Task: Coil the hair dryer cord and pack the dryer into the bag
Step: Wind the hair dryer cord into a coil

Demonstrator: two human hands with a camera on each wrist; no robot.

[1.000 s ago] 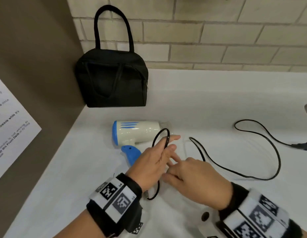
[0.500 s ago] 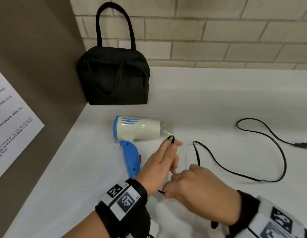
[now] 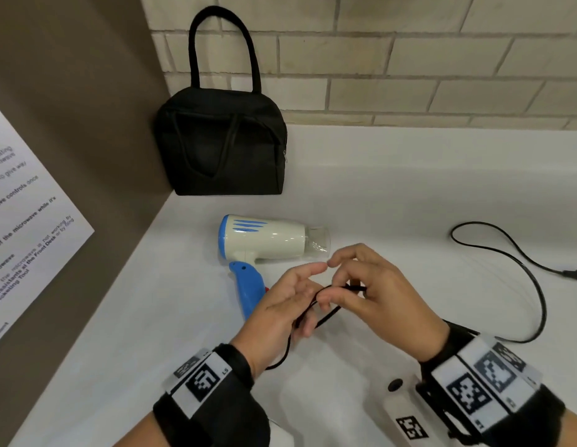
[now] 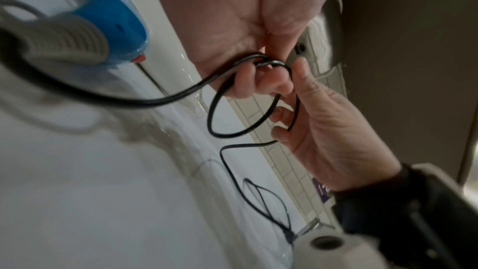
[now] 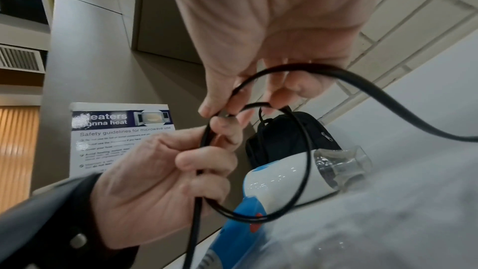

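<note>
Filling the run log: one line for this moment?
coiling | both hands hold cord loop | dryer on counter | bag unpacked

A white counter (image 3: 409, 175) ran below a wall of pale brick tiles (image 3: 409, 59). On the left stood a brown panel (image 3: 71, 124) bearing a printed notice (image 5: 121, 136) headed "Safety guidelines for microwave use". A louvred vent (image 5: 20, 58) showed higher up.

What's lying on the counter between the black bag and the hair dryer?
Nothing: in the head view a bare strip of white counter separates the black bag from the hair dryer lying in front of it.
</note>
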